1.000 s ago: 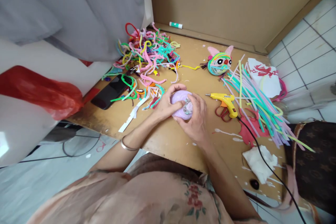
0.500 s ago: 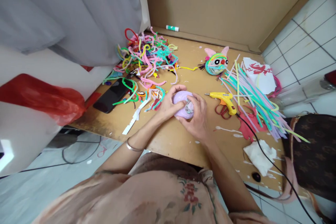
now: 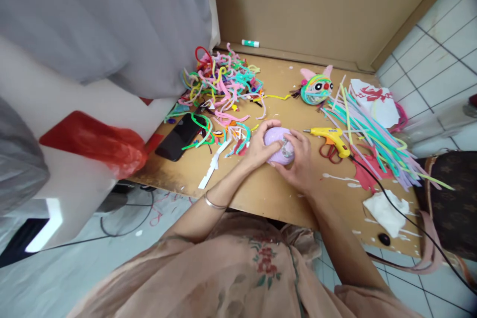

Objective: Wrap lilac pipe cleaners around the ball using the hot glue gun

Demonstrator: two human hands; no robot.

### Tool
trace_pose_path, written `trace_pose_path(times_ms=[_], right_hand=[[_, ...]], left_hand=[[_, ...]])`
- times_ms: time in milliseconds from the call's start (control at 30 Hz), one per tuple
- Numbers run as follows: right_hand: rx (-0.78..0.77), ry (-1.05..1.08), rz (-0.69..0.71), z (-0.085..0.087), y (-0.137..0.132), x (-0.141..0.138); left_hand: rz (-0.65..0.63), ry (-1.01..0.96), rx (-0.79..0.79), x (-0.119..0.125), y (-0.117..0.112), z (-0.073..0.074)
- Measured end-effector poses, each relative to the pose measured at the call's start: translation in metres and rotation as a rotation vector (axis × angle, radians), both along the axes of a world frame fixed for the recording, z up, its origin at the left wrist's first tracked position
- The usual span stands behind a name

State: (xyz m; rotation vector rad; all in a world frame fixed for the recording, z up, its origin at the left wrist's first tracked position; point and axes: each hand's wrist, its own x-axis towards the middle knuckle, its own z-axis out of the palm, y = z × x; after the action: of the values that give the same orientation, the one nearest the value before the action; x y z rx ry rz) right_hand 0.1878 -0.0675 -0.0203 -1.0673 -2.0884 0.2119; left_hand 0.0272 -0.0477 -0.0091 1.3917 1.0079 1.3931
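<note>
Between my two hands is a round lilac ball (image 3: pixel 276 136), wrapped in what looks like pipe cleaner or yarn, with a greyish patch showing on its right side. My left hand (image 3: pixel 263 148) curls round its left side, thumb laid across the front. Fingers of my right hand (image 3: pixel 298 164) bend over the right side near the grey patch. Right of the hands lies a yellow glue gun (image 3: pixel 331 137) on red-handled scissors (image 3: pixel 331 154). Farther back sits a finished-looking animal head (image 3: pixel 316 90) with pink ears, eyes and a red nose.
A tangled heap of pipe cleaners (image 3: pixel 227 82) lies back left, near a black phone (image 3: pixel 179 138) and white paper strips (image 3: pixel 213 166). Straight pipe cleaners (image 3: pixel 380 129) spread at right. A crumpled tissue (image 3: pixel 387 211), a black cable (image 3: pixel 395 203) and a brown bag (image 3: pixel 452 208) are close by.
The whole view has shifted, so things on the table appear farther right. Both hands keep their hold on the lilac ball, with little visible change in grip.
</note>
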Motion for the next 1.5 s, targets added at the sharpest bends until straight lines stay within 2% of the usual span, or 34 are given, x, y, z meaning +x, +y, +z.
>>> trace_pose_path(times_ms=[233,500,767,933,1133,1500], right_hand=[[0.018,0.034,-0.002,0.003,0.004,-0.004],[-0.117,0.058,-0.015,0.005,0.007,-0.004],[-0.060,-0.037,-0.032,0.015,0.024,-0.011],[-0.039,0.010,-0.095,0.008,0.022,-0.016],[-0.035,0.067,-0.034,0.005,0.021,-0.017],[0.004,0.145,-0.019,0.000,0.019,-0.014]], left_hand=[[-0.028,-0.012,-0.013,-0.002,0.004,0.002],[-0.028,0.006,-0.023,0.000,0.010,0.001],[-0.093,-0.119,-0.064,-0.005,0.026,-0.001],[-0.135,-0.146,-0.070,-0.007,0.031,-0.002],[-0.144,-0.147,-0.073,-0.008,0.029,-0.002],[-0.158,-0.113,-0.036,-0.009,0.023,0.003]])
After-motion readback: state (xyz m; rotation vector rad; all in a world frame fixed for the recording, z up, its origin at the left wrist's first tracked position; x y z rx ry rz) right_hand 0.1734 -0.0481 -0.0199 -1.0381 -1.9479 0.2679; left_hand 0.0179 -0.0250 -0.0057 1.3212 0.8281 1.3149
